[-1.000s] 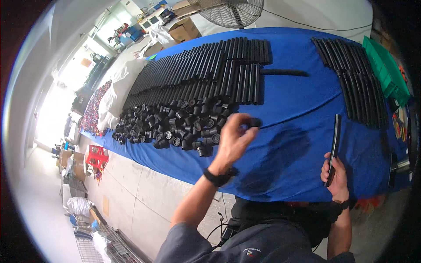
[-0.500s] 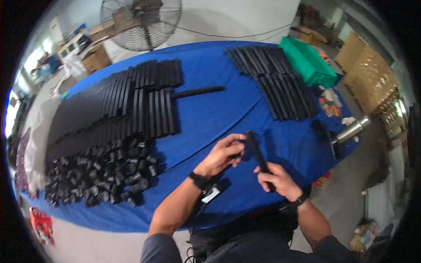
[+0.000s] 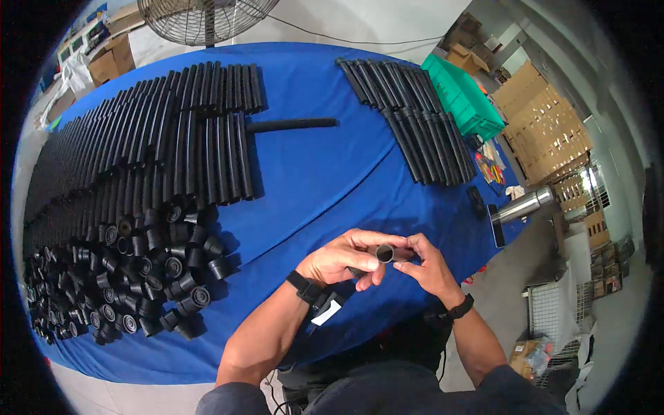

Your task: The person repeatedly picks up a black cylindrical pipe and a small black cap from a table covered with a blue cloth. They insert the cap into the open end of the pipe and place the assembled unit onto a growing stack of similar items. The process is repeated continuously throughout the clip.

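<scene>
My left hand (image 3: pixel 346 259) and my right hand (image 3: pixel 429 266) meet over the near edge of the blue-covered table (image 3: pixel 311 180). Between them they hold a black tube (image 3: pixel 384 254), its open round end turned up toward the camera. The left fingers pinch that end; whether a small cap is in them I cannot tell. A heap of black end caps (image 3: pixel 131 270) lies to my left. Long black tubes (image 3: pixel 138 152) lie in rows behind the heap.
A second batch of black tubes (image 3: pixel 415 117) lies at the table's right, with one lone tube (image 3: pixel 290 125) in the middle. A green crate (image 3: pixel 463 97), cardboard boxes (image 3: pixel 546 138), a metal flask (image 3: pixel 522 205) and a floor fan (image 3: pixel 207 14) surround the table.
My left hand came back from the heap of caps to the tube in my right hand. The tube was tipped end-on toward the camera, and the view swung right.
</scene>
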Available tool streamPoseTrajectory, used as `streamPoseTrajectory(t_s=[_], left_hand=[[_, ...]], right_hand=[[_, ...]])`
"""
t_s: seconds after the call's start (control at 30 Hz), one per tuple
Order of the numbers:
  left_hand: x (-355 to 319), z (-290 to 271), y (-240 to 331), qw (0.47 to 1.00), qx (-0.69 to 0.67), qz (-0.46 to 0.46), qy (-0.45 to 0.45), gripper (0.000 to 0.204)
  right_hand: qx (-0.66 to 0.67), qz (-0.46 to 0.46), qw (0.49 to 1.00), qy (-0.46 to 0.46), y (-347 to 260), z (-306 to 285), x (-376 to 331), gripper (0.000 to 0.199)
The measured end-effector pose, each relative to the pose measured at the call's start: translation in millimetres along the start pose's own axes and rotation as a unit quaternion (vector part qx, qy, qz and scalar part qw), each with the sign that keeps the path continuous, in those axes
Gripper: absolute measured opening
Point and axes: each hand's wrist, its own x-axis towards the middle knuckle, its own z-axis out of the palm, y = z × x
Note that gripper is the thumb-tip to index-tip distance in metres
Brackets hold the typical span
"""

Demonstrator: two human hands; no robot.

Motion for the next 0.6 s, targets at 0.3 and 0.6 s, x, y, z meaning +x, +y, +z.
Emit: streamPoseTrajectory(t_s=[0.3, 0.6], left_hand=[[1.3, -4.6, 0.5, 0.997, -0.009, 0.057, 0.044, 0.058], [13.2, -20.8, -2.1, 0.928, -0.162, 0.186, 0.28, 0.031]], right_hand=[[-0.004, -0.015, 1.0, -0.007, -3.9, -2.6, 4.7, 0.033], [0.267, 0.136, 0.954, -0.012, -34.4, 15.9, -25.2, 0.02]])
